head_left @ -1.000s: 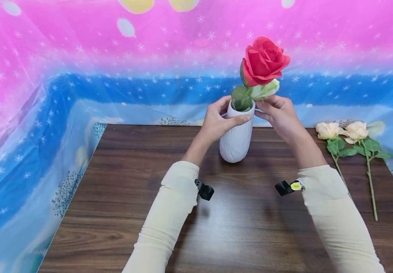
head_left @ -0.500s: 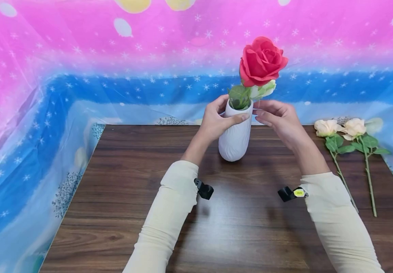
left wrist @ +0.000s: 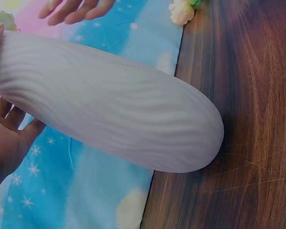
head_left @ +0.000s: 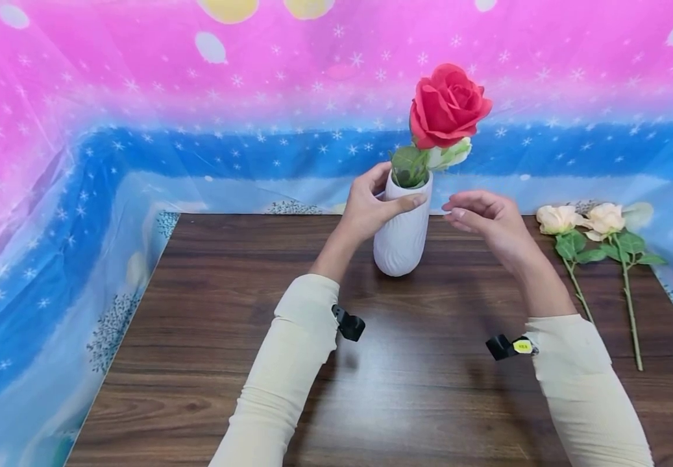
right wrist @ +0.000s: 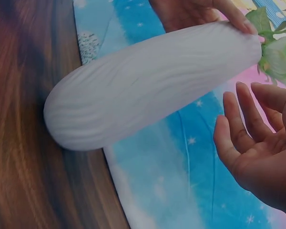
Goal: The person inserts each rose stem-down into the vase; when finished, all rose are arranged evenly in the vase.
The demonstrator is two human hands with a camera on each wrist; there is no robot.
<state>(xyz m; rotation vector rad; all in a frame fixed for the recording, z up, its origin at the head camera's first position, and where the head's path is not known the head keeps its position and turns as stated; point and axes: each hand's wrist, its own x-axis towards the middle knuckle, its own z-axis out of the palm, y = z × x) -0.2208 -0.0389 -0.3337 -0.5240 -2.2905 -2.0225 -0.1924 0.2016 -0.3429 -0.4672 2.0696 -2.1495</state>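
A white ribbed vase (head_left: 402, 230) stands at the far middle of the dark wooden table (head_left: 208, 363). It holds a red rose (head_left: 447, 105) and a pale cream rose (head_left: 452, 154) tucked below it. My left hand (head_left: 371, 204) grips the vase near its rim, thumb across the front. My right hand (head_left: 482, 217) hovers just right of the vase, fingers relaxed and holding nothing. The vase (left wrist: 109, 107) fills the left wrist view, with the left hand's fingers (left wrist: 7, 138) behind it. In the right wrist view the open right hand (right wrist: 257, 143) is apart from the vase (right wrist: 148, 86).
Two cream roses (head_left: 581, 224) with green stems lie on the table at the far right. A pink and blue starry plastic sheet (head_left: 137, 130) drapes behind and around the table. A cream bloom (left wrist: 181, 10) shows at the top of the left wrist view.
My right hand let go near the vase's rim and drew back to the right and slightly down. The left hand and vase stayed in place.
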